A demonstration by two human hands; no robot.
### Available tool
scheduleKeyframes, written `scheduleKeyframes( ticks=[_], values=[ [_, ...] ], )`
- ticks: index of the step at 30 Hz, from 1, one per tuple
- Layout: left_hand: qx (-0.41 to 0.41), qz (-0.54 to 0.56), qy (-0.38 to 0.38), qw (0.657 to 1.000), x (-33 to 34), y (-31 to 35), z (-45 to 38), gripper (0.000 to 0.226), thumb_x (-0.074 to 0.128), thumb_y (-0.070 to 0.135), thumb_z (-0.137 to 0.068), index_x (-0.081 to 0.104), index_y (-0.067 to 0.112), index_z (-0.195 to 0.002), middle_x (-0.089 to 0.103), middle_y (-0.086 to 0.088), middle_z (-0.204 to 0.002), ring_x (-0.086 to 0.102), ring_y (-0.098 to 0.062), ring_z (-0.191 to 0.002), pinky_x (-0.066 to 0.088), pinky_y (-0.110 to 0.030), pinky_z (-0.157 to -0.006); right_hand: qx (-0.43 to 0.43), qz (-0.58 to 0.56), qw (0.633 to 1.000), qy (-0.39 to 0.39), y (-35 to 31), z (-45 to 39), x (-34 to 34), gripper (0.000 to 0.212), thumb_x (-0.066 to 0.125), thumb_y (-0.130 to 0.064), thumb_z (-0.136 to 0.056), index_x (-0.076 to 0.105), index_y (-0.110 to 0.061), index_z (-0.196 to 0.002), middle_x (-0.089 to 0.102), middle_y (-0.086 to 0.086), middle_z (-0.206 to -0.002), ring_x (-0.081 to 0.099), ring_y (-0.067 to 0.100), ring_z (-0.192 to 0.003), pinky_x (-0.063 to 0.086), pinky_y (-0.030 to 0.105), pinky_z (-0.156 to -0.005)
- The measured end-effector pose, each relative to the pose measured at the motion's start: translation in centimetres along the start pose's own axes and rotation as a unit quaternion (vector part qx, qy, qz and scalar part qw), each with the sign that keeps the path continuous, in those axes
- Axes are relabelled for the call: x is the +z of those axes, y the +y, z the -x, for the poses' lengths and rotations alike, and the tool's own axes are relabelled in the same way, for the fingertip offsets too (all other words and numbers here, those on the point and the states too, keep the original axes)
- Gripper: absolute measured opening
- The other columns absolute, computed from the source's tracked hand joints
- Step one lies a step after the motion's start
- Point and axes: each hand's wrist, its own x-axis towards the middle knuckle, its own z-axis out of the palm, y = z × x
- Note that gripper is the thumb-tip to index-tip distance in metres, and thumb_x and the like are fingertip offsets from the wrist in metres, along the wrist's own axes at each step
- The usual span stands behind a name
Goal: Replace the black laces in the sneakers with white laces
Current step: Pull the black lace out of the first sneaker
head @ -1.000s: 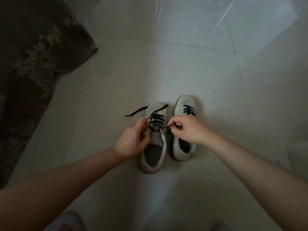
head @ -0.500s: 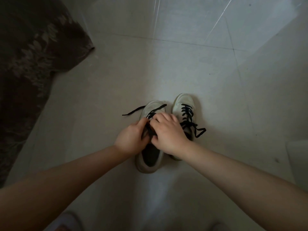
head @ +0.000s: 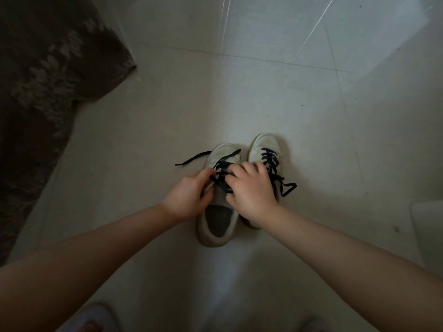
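Dim light, tiled floor. Far left: dark patterned cloth, well apart from the work.

Loose black lace end trails left of the left sneaker, lying flat on the tile. That sneaker points away from the person, long axis running near to far.

Left hand at the sneaker's left flank, thumb and fingers curled in at the eyelet rows; it appears to pinch the black lace, though the exact contact is shadowed. Right hand reaches across from the right, fingers bent down onto the same crossings; cannot tell whether it grips a strand or only presses.

The lace crossings lie between the two hands, just ahead of the fingertips, toward the toe. Both hands equally near.

Right sneaker touching alongside, still fully laced, bow loop spilled to its right. Right wrist overlies its heel.

No white laces seen.
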Motion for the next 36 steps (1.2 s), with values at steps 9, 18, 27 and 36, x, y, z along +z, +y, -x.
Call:
scheduleKeyframes(
  ticks=[9,18,27,36],
  values=[
    [-0.011,-0.017,0.014,1.000,-0.1,-0.7,0.0,0.044,0.045,0.030,-0.076,0.057,0.011,-0.114,0.061,-0.011,-0.090,0.060,-0.033,-0.077,0.047,-0.035,-0.064,0.089,-0.304,0.928,-0.197,1.4,-2.3,-1.9,0.013,0.063,-0.033,-0.081,0.055,-0.028,-0.072,0.047,-0.002,-0.123,0.035,0.019,-0.123,0.026,0.032,-0.108],
    [-0.007,-0.023,0.027,0.999,-0.2,0.2,0.3,0.064,0.056,0.013,-0.086,0.033,0.025,-0.144,0.063,-0.018,-0.095,0.061,-0.037,-0.083,0.043,-0.034,-0.064,0.173,-0.608,0.743,-0.219,3.0,-2.1,-3.6,0.018,0.065,-0.017,-0.084,0.067,-0.018,-0.102,0.062,-0.004,-0.112,0.054,0.010,-0.111,0.037,0.019,-0.095],
    [-0.027,-0.050,-0.009,0.998,-0.3,0.1,0.3,0.070,0.056,0.015,-0.085,0.025,0.026,-0.147,0.062,-0.018,-0.096,0.060,-0.038,-0.085,0.045,-0.038,-0.068,0.232,-0.734,0.626,-0.125,6.0,-0.5,-4.9,0.013,0.068,-0.010,-0.079,0.065,-0.008,-0.091,0.068,0.003,-0.088,0.062,0.016,-0.089,0.050,0.027,-0.084],
    [-0.044,-0.106,-0.010,0.993,0.0,0.4,0.2,0.069,0.053,0.035,-0.088,0.018,0.034,-0.148,0.064,-0.007,-0.094,0.063,-0.030,-0.084,0.049,-0.036,-0.065,0.076,-0.204,0.973,0.074,5.1,0.2,-3.6,0.050,0.066,-0.015,-0.076,0.052,-0.015,-0.124,0.049,0.004,-0.123,0.044,0.022,-0.115,0.035,0.032,-0.099]
  ],
)
